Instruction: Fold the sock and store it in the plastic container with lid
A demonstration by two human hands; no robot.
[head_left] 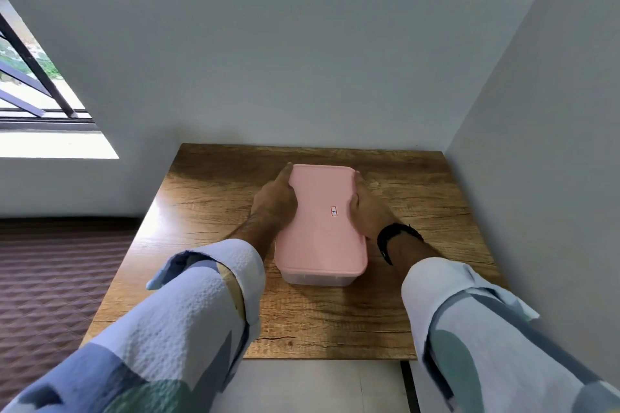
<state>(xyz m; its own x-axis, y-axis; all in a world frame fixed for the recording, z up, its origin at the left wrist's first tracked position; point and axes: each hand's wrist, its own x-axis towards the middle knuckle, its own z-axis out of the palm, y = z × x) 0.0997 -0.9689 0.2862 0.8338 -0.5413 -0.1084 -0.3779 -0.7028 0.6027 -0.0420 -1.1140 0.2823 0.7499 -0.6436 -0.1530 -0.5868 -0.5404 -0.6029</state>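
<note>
A clear plastic container [318,278] with a pink lid [322,225] on top stands in the middle of the wooden table [335,318]. The lid lies flat over the box and carries a small red and white sticker. My left hand [275,199] presses against the lid's left edge, fingers stretched along it. My right hand [367,208], with a black watch at the wrist, grips the lid's right edge. No sock is in sight; the container's inside is hidden by the lid.
White walls close the table in at the back and on the right. A bed with a brown quilted cover [50,278] lies to the left. A barred window [37,90] is at the upper left.
</note>
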